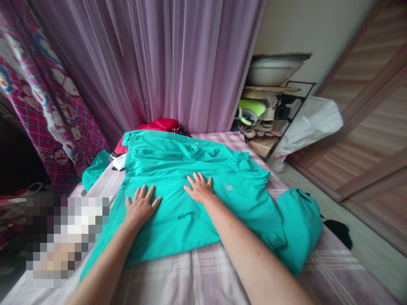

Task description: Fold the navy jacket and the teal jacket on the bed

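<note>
A turquoise jacket (178,186) lies spread out, its front facing up, with small zips and a pale logo showing. My left hand (141,205) rests flat on it near the hem at the left, fingers spread. Further right, my right hand (199,188) presses flat on the middle of the cloth, its fingers apart too. One sleeve (300,228) hangs loosely bunched at the right. Another bunched piece of turquoise cloth (95,169) shows at the far left. Neither hand grips the fabric.
Underneath is a pink-and-white plaid sheet (171,279). Red clothing (159,125) and a white item (119,162) lie behind the jacket. Purple curtains (178,63) hang at the back. To the right stand a shoe rack (289,114), a white plastic bag (313,123) and wooden doors (365,127).
</note>
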A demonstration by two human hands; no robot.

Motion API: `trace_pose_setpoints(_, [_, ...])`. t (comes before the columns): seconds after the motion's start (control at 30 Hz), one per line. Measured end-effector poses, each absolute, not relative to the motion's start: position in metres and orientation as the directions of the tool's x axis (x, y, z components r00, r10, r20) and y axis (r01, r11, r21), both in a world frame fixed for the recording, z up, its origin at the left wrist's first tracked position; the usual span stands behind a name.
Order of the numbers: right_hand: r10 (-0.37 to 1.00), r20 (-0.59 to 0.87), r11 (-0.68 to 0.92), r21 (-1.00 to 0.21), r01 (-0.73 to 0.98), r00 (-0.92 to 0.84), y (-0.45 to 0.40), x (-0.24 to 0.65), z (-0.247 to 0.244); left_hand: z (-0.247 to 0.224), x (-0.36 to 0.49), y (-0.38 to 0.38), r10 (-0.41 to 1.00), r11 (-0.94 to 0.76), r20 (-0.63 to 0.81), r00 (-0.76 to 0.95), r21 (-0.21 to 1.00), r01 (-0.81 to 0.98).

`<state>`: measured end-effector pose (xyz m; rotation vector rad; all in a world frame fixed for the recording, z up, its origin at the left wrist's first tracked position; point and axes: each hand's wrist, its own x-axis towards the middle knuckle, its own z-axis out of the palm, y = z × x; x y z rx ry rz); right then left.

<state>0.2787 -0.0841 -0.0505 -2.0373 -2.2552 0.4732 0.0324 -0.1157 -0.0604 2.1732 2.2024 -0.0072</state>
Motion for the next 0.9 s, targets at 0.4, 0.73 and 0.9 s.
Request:
trace_pose_setpoints(0.4, [0.993, -0.114, 0.013, -0.209, 0.978, -0.037, -0.076, 0.334, -0.051, -0.064, 0.036, -0.082, 0.999, -0.016, 0.03, 0.015, 0.049, 0.999])
trace_pose_setpoints(0.73, [0.967, -0.132, -0.232, -0.092, 0.968, 0.219, -0.037, 0.421, -0.057, -0.069, 0.035, -0.069, 1.0, 0.016, 0.01, -0.016, 0.048, 0.999])
trace_pose_setpoints(0.9, [0.959, -0.117, -0.269, -0.105, 0.957, 0.257, -0.025, 0.428, -0.061, -0.067, 0.043, -0.069, 0.996, 0.072, 0.055, -0.076, 0.066, 0.995])
